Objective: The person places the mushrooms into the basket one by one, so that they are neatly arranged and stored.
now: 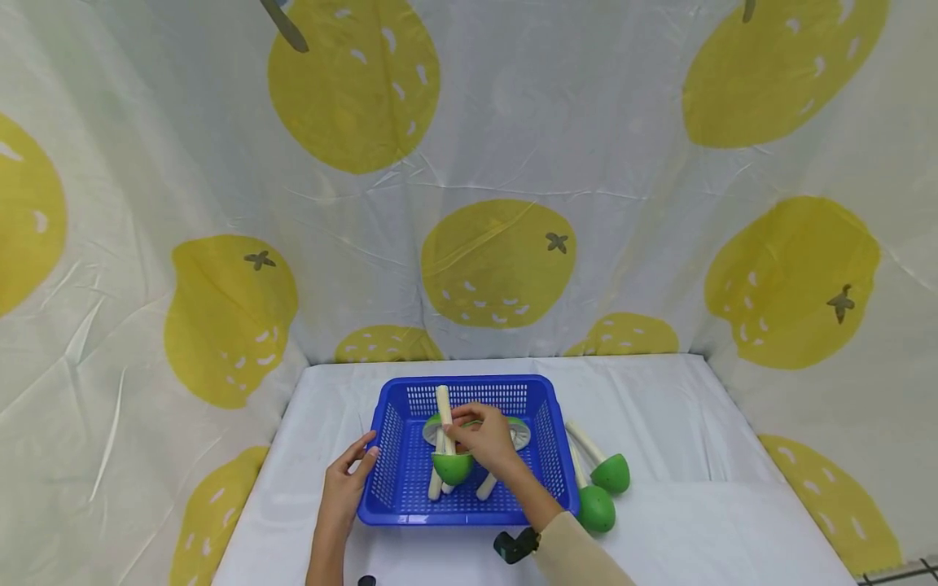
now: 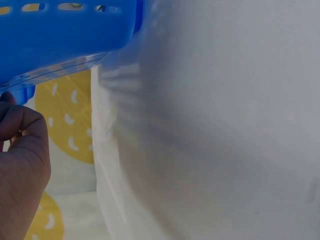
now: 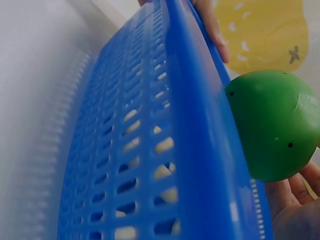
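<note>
A blue plastic basket (image 1: 418,519) with perforated walls stands on the white-covered table. My left hand (image 1: 346,484) grips its left rim, fingers bent at the edge in the left wrist view. Over the basket, my right hand (image 1: 489,443) pinches the pale stem of a toy mushroom (image 1: 452,470). That mushroom's green cap points toward me, and its stem points away. In the right wrist view the cap shows large beside the rim. Beneath the hand lie several more mushrooms (image 1: 518,434) with green caps and pale stems, partly hidden by the hand and the held one.
Two green-capped mushrooms (image 1: 597,509) lie on the table just right of the basket, their stems pointing away. White cloth (image 1: 681,521) covers the table. A curtain (image 1: 623,268) printed with yellow fruit surrounds it at the back and sides.
</note>
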A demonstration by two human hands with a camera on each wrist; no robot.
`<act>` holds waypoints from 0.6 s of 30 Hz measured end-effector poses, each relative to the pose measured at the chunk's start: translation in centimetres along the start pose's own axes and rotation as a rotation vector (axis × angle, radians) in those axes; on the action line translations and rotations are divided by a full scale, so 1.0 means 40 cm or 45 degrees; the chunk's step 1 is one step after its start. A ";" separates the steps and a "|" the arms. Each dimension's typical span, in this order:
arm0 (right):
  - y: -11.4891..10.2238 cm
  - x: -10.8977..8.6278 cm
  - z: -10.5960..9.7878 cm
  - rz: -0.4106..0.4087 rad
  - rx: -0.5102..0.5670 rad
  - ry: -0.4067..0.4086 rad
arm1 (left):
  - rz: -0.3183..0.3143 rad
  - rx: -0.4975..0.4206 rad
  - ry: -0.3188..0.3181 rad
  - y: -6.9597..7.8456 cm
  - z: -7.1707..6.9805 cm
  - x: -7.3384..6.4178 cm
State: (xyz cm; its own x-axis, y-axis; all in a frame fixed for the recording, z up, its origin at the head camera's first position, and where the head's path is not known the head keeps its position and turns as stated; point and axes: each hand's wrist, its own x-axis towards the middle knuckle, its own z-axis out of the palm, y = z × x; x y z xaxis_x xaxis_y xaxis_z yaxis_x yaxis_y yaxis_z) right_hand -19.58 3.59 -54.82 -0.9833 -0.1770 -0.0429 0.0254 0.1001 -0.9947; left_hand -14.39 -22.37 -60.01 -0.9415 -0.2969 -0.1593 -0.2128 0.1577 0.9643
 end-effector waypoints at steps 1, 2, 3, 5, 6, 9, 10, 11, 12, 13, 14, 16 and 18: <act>0.003 0.001 0.007 0.001 -0.002 -0.005 | -0.001 0.002 -0.005 -0.001 0.000 0.001; 0.004 0.001 0.015 0.001 0.001 -0.011 | -0.009 0.000 -0.008 -0.002 -0.001 0.001; 0.007 0.002 0.023 0.004 -0.003 -0.016 | -0.009 0.008 -0.011 -0.002 -0.001 0.001; 0.011 0.004 0.037 0.011 0.002 -0.029 | -0.012 0.015 -0.016 -0.003 -0.001 0.001; 0.012 0.004 0.044 0.019 0.006 -0.033 | -0.016 0.015 -0.016 -0.003 -0.001 0.001; 0.013 0.002 0.064 0.052 0.044 -0.040 | -0.022 0.022 -0.018 -0.003 -0.002 0.000; 0.012 0.001 0.070 0.069 0.063 -0.039 | -0.024 0.023 -0.018 -0.003 -0.002 0.000; 0.011 0.000 0.075 0.085 0.076 -0.039 | -0.027 0.023 -0.018 -0.003 -0.002 0.000; 0.011 -0.001 0.080 0.098 0.085 -0.036 | -0.030 0.023 -0.017 -0.003 -0.003 0.000; 0.011 -0.001 0.085 0.114 0.092 -0.034 | -0.033 0.021 -0.017 -0.003 -0.003 0.000; 0.011 -0.001 0.090 0.126 0.095 -0.033 | -0.036 0.020 -0.018 -0.003 -0.003 0.000; 0.012 -0.001 0.097 0.139 0.094 -0.032 | -0.040 0.023 -0.021 -0.002 -0.003 0.001; 0.013 0.001 0.104 0.139 0.093 -0.031 | -0.042 0.017 -0.024 -0.001 -0.002 0.002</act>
State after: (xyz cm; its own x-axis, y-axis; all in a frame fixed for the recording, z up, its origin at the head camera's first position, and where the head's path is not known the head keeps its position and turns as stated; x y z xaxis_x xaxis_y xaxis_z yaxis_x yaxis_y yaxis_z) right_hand -18.84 -0.45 -55.73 -0.9692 -0.1931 -0.1529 0.1462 0.0484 -0.9881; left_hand -14.44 -22.47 -60.04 -0.9386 -0.2843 -0.1952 -0.2473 0.1604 0.9556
